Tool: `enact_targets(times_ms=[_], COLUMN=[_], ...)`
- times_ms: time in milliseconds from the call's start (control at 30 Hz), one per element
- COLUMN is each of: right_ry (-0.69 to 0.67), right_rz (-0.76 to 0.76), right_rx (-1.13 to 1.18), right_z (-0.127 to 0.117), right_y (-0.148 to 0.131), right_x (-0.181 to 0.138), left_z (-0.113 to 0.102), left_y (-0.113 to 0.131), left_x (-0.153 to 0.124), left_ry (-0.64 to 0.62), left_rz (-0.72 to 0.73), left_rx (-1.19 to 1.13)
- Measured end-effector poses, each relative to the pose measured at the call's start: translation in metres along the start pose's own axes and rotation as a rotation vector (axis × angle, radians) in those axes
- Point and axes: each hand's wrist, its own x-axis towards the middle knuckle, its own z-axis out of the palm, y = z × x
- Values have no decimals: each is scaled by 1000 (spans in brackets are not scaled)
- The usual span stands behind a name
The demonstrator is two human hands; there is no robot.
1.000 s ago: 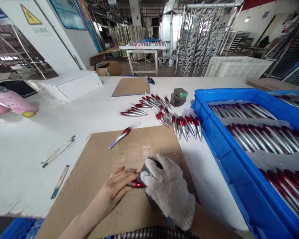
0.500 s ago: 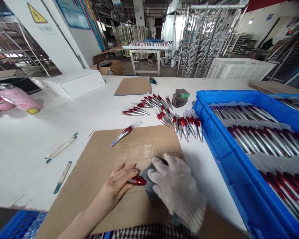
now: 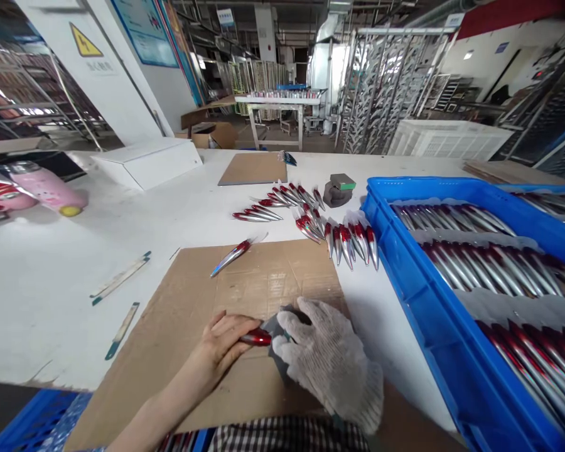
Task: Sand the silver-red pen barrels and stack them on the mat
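Note:
My bare left hand [image 3: 226, 344] presses a red-and-silver fishing lure body [image 3: 256, 338] on the brown cardboard sheet [image 3: 202, 389]. The lure's red end sticks out past my fingertips; the rest lies hidden under them. In its white knit glove, my right hand [image 3: 329, 358] is closed on a dark grey sheet, seemingly sandpaper [image 3: 279, 358], which touches the red end. Another lure [image 3: 232, 256], with a clear lip, lies by the cardboard's far edge. Several similar lures [image 3: 343, 242] sit in groups beyond it.
A blue crate [image 3: 395, 276] holding rows of lures stands on the right. Grey sanding blocks [image 3: 339, 189] are stacked beyond the lures. Thin strips [image 3: 122, 329] lie to the left. At the back are a white box [image 3: 148, 164], a pink bottle [image 3: 47, 188] and a small cardboard piece [image 3: 252, 169].
My right hand and the grey sheet have shifted slightly around the lure's red end, now covering more of its tip. The camera view has tilted up a little.

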Motion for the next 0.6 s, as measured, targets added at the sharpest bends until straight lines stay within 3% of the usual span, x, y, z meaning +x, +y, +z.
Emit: enact_targets(times_ms=[133,300,433,600], right_ry=[51,40,29,-100], right_rz=[-111,-183,-114,-60], right_rx=[-63,-18,2,2], right_z=[0,-7,-13,-18], right_y=[-10,0,0,-3], right_x=[21,18,15,21], left_z=[-10,-16,-17,-15], left_y=[6,8,9,8], left_x=[11,18,18,16], left_ry=[-65,-100,-101,-91], left_rz=[21,62,67,67], left_rx=[-75,-132,-143,-153])
